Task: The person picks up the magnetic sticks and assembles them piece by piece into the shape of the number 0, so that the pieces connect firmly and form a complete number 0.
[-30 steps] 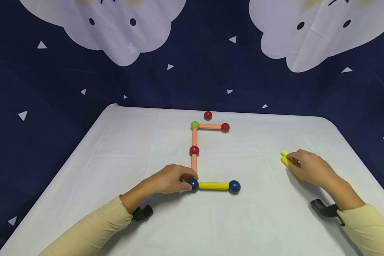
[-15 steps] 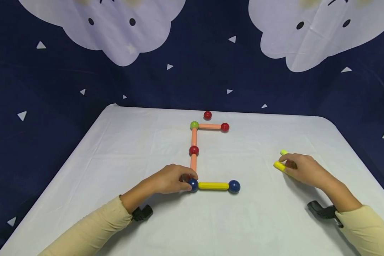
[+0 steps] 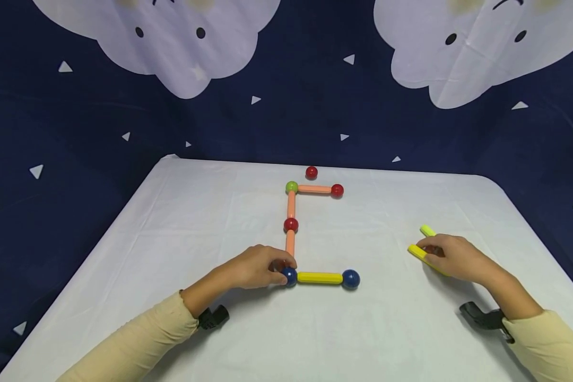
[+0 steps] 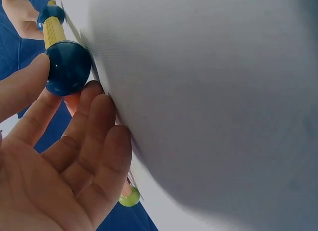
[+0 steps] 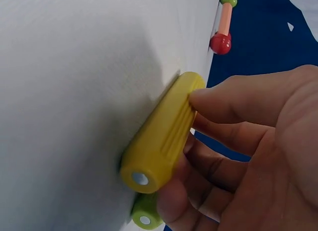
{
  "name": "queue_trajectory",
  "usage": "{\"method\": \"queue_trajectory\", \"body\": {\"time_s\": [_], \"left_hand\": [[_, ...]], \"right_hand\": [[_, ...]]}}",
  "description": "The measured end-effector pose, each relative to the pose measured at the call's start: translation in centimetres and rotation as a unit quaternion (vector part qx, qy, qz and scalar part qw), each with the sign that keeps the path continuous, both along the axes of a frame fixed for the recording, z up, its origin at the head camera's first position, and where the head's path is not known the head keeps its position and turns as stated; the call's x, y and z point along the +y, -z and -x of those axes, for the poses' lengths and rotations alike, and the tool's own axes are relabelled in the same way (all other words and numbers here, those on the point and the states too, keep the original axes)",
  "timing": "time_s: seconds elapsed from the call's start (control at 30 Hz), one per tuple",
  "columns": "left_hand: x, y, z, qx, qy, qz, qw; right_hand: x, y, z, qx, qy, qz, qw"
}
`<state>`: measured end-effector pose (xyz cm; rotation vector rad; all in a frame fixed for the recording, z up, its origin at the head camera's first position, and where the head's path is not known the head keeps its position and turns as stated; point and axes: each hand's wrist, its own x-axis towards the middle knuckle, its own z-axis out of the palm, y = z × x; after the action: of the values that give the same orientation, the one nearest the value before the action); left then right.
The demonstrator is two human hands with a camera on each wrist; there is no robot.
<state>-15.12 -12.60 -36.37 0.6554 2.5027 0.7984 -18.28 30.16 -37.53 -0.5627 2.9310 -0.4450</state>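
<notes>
At the lower corner of a ball-and-rod shape, my left hand (image 3: pixel 252 267) pinches a blue ball (image 3: pixel 291 277) between thumb and fingers. A yellow magnetic rod (image 3: pixel 320 278) runs rightward from it to a second blue ball (image 3: pixel 350 279). Farther right, my right hand (image 3: pixel 458 257) holds a loose yellow magnetic rod (image 5: pixel 161 134), thumb on its side and fingers behind. The rod lies close to the table; contact is hard to tell. Just beyond it is a yellow-green rod (image 3: pixel 427 230), partly hidden by the hand.
Upward from the held corner run an orange rod (image 3: pixel 290 243), a red ball (image 3: pixel 291 225), another orange rod (image 3: pixel 292 204) and a green ball (image 3: pixel 292 187). A top orange rod (image 3: pixel 315 189) ends in a red ball (image 3: pixel 337 191). A loose red ball (image 3: pixel 311 172) sits near the table's back edge.
My right hand has shifted slightly toward me, and the yellow rod's far end has moved left, away from the yellow-green rod. My left hand stays on the blue ball.
</notes>
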Motion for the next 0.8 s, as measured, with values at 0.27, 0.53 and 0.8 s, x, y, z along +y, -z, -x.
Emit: {"method": "queue_trajectory", "body": {"time_s": [0.27, 0.53, 0.8], "left_hand": [[0.06, 0.04, -0.02, -0.002, -0.002, 0.001, 1.0], [0.08, 0.01, 0.0, 0.001, 0.0, 0.0, 1.0], [0.02, 0.0, -0.03, -0.001, -0.001, -0.002, 1.0]], "right_hand": [[-0.19, -0.2, -0.24, -0.012, -0.011, 0.016, 0.9997], [-0.35, -0.15, -0.36, -0.005, -0.031, 0.044, 0.9985], [-0.41, -0.16, 0.26, -0.009, -0.018, 0.057, 0.9982]]}}
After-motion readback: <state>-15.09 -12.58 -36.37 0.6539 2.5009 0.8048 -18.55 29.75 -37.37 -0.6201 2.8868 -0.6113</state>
